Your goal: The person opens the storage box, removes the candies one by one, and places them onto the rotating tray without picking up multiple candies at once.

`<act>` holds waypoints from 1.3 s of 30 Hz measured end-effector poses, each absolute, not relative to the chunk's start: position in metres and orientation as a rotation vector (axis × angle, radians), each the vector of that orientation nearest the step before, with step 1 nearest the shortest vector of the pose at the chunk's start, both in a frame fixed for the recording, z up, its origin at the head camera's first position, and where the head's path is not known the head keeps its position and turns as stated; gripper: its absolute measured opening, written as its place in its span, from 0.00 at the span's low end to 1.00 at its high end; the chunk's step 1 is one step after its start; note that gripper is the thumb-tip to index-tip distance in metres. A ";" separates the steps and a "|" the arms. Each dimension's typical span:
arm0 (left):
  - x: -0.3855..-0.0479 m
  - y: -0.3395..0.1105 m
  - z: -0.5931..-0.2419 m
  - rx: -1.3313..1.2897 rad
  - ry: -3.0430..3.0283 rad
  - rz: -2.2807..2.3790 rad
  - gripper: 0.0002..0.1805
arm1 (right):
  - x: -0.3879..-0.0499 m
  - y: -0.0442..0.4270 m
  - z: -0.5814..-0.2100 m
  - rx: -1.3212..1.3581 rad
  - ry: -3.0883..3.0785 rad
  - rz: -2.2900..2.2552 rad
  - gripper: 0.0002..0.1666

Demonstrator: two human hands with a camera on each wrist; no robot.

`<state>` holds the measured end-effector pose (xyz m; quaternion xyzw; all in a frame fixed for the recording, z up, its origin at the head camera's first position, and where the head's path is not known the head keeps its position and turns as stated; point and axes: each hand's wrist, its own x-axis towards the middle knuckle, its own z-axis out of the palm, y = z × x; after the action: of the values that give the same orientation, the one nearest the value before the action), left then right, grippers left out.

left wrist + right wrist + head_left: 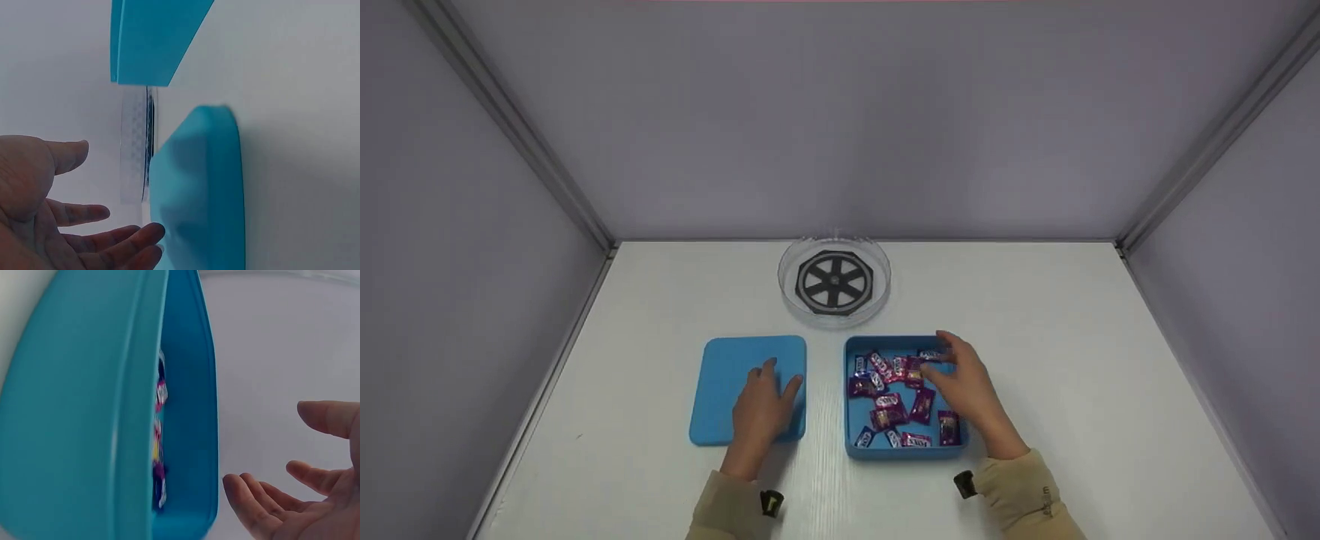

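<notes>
A square blue box [906,453] holds several small wrapped candies [888,409] in purple, pink and blue wrappers. Over its right side hovers my right hand [969,381], thumb and fingers spread, gripping nothing. In the right wrist view the box wall [73,410] hides most of the candies. To the left lies a flat blue lid [720,390]. Above that lid is my left hand [760,409], its fingers loosely extended; the left wrist view shows the palm free of any object and the lid [225,191] below the fingertips.
Behind the box and lid stands a round clear plastic dish [787,292] with a black spoked wheel pattern [835,280] in it. Grey panels [840,120] enclose the white table [1057,315] at the back and both sides.
</notes>
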<state>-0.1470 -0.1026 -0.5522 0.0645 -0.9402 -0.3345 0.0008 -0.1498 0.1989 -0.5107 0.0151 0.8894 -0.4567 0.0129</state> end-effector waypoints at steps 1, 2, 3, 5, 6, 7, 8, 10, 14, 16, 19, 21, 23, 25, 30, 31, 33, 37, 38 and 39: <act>-0.146 -0.099 -0.553 0.182 -2.955 -1.068 0.34 | -0.150 0.204 -0.512 0.073 2.779 -1.422 0.38; -0.146 -0.096 -0.553 0.163 -2.957 -1.093 0.34 | -0.150 0.209 -0.513 0.097 2.787 -1.423 0.38; -0.145 -0.092 -0.554 0.135 -2.954 -1.123 0.33 | -0.150 0.214 -0.515 0.122 2.795 -1.421 0.37; -0.143 -0.085 -0.554 0.082 -2.953 -1.194 0.33 | -0.150 0.223 -0.520 0.172 2.799 -1.402 0.37; -0.142 -0.082 -0.555 0.057 -2.952 -1.245 0.33 | -0.150 0.227 -0.523 0.192 2.791 -1.393 0.36; -0.141 -0.079 -0.555 0.025 -2.952 -1.289 0.33 | -0.149 0.231 -0.526 0.210 2.779 -1.380 0.36; -0.141 -0.076 -0.555 -0.004 -2.953 -1.340 0.33 | -0.148 0.234 -0.529 0.228 2.755 -1.368 0.36; -0.140 -0.071 -0.556 -0.067 -2.959 -1.452 0.34 | -0.146 0.240 -0.535 0.259 2.682 -1.354 0.37; -0.138 -0.062 -0.557 -0.215 -2.969 -1.643 0.39 | -0.141 0.247 -0.547 0.264 2.547 -1.352 0.39; -0.138 -0.058 -0.558 -0.273 -2.970 -1.714 0.40 | -0.140 0.249 -0.552 0.254 2.487 -1.378 0.40; -0.137 -0.054 -0.561 -0.336 -2.971 -1.756 0.38 | -0.139 0.250 -0.556 0.252 2.408 -1.428 0.41; -0.138 -0.053 -0.563 -0.352 -2.973 -1.753 0.35 | -0.139 0.251 -0.559 0.258 2.365 -1.461 0.40; -0.138 -0.052 -0.565 -0.370 -2.961 -1.739 0.32 | -0.139 0.252 -0.561 0.263 2.339 -1.482 0.39; -0.138 -0.051 -0.567 -0.383 -2.942 -1.724 0.30 | -0.141 0.253 -0.562 0.263 2.317 -1.506 0.38; -0.139 -0.051 -0.569 -0.385 -2.915 -1.707 0.28 | -0.143 0.253 -0.564 0.258 2.271 -1.565 0.35; -0.139 -0.051 -0.569 -0.381 -2.912 -1.707 0.28 | -0.143 0.252 -0.564 0.246 2.267 -1.575 0.35; -0.140 -0.052 -0.569 -0.374 -2.911 -1.699 0.27 | -0.144 0.250 -0.563 0.231 2.256 -1.597 0.36; -0.141 -0.055 -0.568 -0.350 -2.908 -1.683 0.27 | -0.146 0.244 -0.561 0.213 2.246 -1.617 0.37; -0.142 -0.056 -0.568 -0.345 -2.907 -1.683 0.27 | -0.147 0.243 -0.561 0.221 2.244 -1.617 0.37; -0.142 -0.058 -0.568 -0.335 -2.907 -1.685 0.27 | -0.148 0.241 -0.561 0.227 2.243 -1.617 0.36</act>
<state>-0.1419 -0.0575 -0.5683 -0.0985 -0.8550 -0.4955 -0.1173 -0.1485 0.2413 -0.5608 0.0806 0.7948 -0.5731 0.1824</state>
